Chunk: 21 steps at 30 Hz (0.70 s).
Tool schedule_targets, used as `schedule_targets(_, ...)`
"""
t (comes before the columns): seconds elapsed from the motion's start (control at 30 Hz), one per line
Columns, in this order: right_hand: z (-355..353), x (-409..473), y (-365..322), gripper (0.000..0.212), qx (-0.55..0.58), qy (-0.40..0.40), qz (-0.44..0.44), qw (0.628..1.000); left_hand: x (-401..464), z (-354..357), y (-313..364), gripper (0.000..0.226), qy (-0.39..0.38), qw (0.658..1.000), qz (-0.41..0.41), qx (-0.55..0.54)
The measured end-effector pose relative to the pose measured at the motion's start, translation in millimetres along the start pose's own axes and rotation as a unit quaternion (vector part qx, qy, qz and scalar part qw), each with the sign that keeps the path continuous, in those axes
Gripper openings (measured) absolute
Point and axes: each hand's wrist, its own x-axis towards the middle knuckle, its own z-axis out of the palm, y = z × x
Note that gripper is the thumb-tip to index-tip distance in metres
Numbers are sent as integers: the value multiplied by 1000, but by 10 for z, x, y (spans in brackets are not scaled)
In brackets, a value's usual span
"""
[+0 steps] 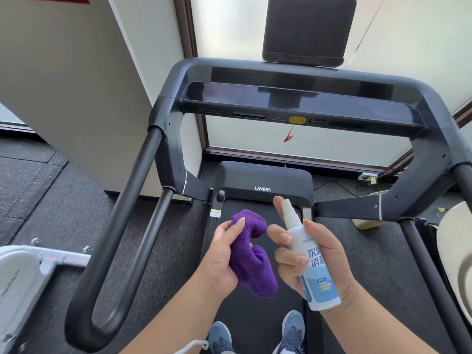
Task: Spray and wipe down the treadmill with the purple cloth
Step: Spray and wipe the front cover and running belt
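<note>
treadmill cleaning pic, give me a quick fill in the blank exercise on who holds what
1. The left hand grips the ____ cloth.
2. The right hand holds the spray ____.
3. A ____ clip dangles under the treadmill console.
4. The person stands on the belt in ____ shoes.

Missing: purple; bottle; red; blue

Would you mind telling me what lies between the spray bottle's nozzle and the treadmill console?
In the head view, nothing solid: only open air above the motor cover separates the spray bottle in the right hand from the console.

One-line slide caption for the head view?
Standing on the treadmill, left hand grips purple cloth, right hand holds spray bottle.
</note>
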Motion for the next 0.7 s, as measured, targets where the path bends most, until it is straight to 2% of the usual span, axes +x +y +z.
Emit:
schedule_targets(0.17, -76, 78, -63, 47, 16, 68, -9, 998, 84, -5, 43, 77, -3, 1000, -2, -7)
schedule_targets(0.27, -112, 115, -99, 44, -11, 129, -9, 992, 126, 11, 68, 68, 16, 1000, -9, 0)
schedule_targets(0.43, -16, 144, -145, 32, -95, 250, -20, 963, 127, 29, 121, 71, 24, 1000, -14, 0)
schedule_targets(0.53, 47, 181, -142, 28, -123, 282, -39, 951, 112, 34, 145, 73, 19, 1000, -11, 14)
schedule_targets(0.7, 30, 243, -170, 19, -195, 327, -65, 922, 122, -11, 175, 49, 16, 1000, -13, 21)
